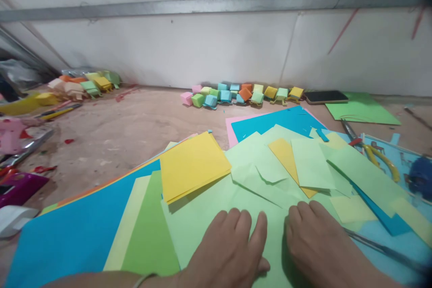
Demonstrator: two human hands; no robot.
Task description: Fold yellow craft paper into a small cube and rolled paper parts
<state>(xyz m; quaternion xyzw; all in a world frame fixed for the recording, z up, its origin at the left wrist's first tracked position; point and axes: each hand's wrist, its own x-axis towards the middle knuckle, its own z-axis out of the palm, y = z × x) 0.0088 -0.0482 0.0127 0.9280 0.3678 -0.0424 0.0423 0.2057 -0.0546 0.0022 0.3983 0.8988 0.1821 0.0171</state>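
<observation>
My left hand [229,247] lies flat on a large light green paper sheet [202,220], fingers stretched forward. My right hand [320,243] rests beside it on the same sheet, fingers also extended and pressing down. Neither hand holds anything. Just beyond my fingers lie several cut light green pieces [266,166] and a yellow piece [286,155]. A stack of yellow squares [192,164] sits to the upper left of my left hand.
Blue [77,234], green and pink sheets spread over the floor. Yellow-handled scissors [374,155] lie at the right. Rows of small folded paper boxes [243,93] line the white wall, more at the left [84,84]. A phone [326,96] lies near a green sheet [362,109].
</observation>
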